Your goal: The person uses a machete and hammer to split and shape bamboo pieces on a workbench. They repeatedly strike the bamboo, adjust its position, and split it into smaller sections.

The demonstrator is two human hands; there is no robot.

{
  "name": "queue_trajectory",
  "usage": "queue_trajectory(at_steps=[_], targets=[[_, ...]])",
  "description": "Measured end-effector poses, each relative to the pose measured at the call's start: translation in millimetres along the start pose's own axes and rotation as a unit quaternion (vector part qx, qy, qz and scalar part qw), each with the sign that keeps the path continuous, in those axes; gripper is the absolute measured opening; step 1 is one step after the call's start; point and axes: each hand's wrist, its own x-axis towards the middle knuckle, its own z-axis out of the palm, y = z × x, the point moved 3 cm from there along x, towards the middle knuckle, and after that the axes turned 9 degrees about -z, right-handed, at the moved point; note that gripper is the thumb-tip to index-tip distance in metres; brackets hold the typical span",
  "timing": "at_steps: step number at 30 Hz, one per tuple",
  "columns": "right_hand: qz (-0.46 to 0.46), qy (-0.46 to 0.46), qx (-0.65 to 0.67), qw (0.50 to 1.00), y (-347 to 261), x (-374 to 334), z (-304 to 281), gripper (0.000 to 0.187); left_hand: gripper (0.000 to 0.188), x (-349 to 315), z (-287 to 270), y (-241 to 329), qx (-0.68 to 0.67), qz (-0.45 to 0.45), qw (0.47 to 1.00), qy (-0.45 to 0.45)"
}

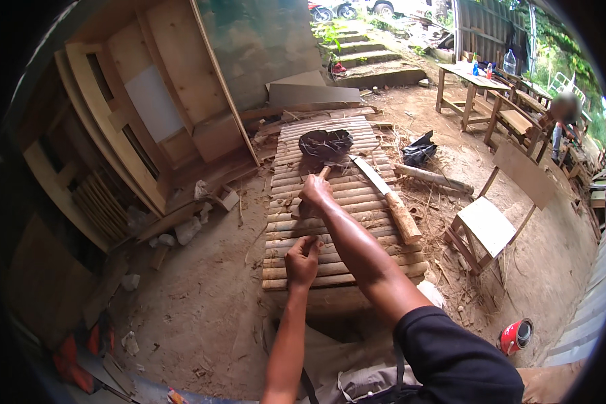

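Note:
My right hand (314,189) is closed round a short wooden-handled tool (325,172) over the middle of a low bench of split bamboo slats (343,269). The tool's far end points toward a black bowl-shaped thing (316,145) with thin pale strands in it; its kind is too small to tell. My left hand (303,259) is above the near slats, fingertips pinched together, and whatever they may hold is hidden. To the right of my right hand lies a large knife (372,176) with a thick wooden handle (402,219), its blade pointing away from me.
A wooden chair (485,225) stands right of the bench, with a red can (515,337) nearer me. A black plastic bag (419,149) and a pole (434,178) lie beside the bench. Wooden cabinet frames (155,101) stand left. A person (564,121) sits by far-right tables (475,77).

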Motion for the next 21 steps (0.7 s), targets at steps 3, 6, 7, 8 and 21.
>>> queue_trajectory(at_steps=[3, 6, 7, 8, 21], targets=[[0.014, -0.008, 0.105, 0.994, 1, -9, -28, 0.04, 0.016, -3, 2, 1, 0.049, 0.022, 0.998, -0.019], [0.023, -0.002, 0.273, 0.962, 5, -40, -70, 0.048, 0.017, -4, 1, 1, 0.072, 0.03, 0.997, -0.026], [-0.008, -0.019, 0.365, 0.931, 5, -63, -80, 0.051, 0.016, -3, 2, 0, 0.018, 0.005, 0.999, -0.03], [-0.01, -0.03, 0.435, 0.9, 9, -88, -93, 0.055, 0.015, -3, 1, 1, 0.0, 0.011, 0.999, -0.038], [0.111, 0.183, 0.509, 0.834, 104, -464, -116, 0.041, 0.01, -78, 64, 78, 0.04, 0.132, 0.99, -0.024]])
